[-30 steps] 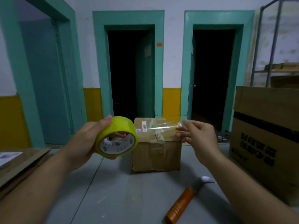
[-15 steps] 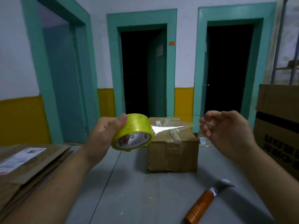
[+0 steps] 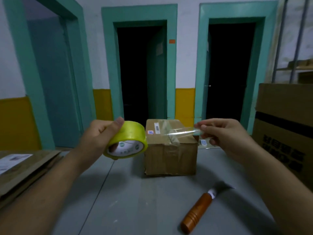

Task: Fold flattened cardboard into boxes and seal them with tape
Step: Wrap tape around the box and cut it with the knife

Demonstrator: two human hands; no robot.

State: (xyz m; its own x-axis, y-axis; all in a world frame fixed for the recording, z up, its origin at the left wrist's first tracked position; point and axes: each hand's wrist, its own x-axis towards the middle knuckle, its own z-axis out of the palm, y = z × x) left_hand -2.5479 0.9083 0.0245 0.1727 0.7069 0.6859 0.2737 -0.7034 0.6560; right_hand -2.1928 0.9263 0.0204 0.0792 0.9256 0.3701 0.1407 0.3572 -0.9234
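A small closed cardboard box [image 3: 170, 158] stands on the grey table [image 3: 132, 200], with old clear tape and labels on its top. My left hand [image 3: 100, 138] grips a yellow-green tape roll [image 3: 127, 139] in the air, just left of the box. My right hand [image 3: 223, 134] pinches the free end of the clear tape strip [image 3: 183, 132], which stretches from the roll across the air above the box top.
A knife with an orange wooden handle [image 3: 196, 216] lies on the table in front of the box. Flattened cardboard [image 3: 25, 168] is stacked at the left. A big printed carton [image 3: 286, 131] stands at the right. Two dark doorways lie behind.
My hands have drawn further apart, so the tape strip is longer. The roll has tilted, and the view has shifted a little.
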